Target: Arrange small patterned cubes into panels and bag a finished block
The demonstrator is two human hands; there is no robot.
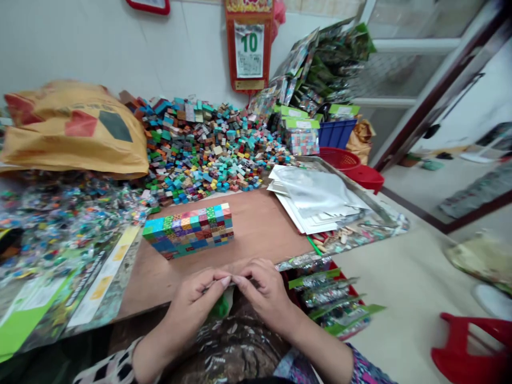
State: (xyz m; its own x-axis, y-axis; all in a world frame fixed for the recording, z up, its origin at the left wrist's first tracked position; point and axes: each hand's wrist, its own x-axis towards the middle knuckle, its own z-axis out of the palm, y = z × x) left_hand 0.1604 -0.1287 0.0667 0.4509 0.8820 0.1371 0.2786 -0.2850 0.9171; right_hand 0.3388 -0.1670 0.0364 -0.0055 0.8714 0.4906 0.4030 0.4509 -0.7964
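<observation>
My left hand and my right hand meet at the table's near edge, above my lap. Thumbs and fingers of both are pinched closed, the tips almost touching. Whatever lies between them is too small and covered to make out. Below the fingers shows a bit of green and pale material, and I cannot tell whether it is held. Just beyond my hands, a rectangular stack of colourful patterned small blocks stands upright on the brown board.
Loose blocks pile up at the back, beside a yellow sack. Small clear packets cover the left side. White sheets and clear bags lie right. A red crate of green-topped packs stands by my right arm; a red stool is beyond.
</observation>
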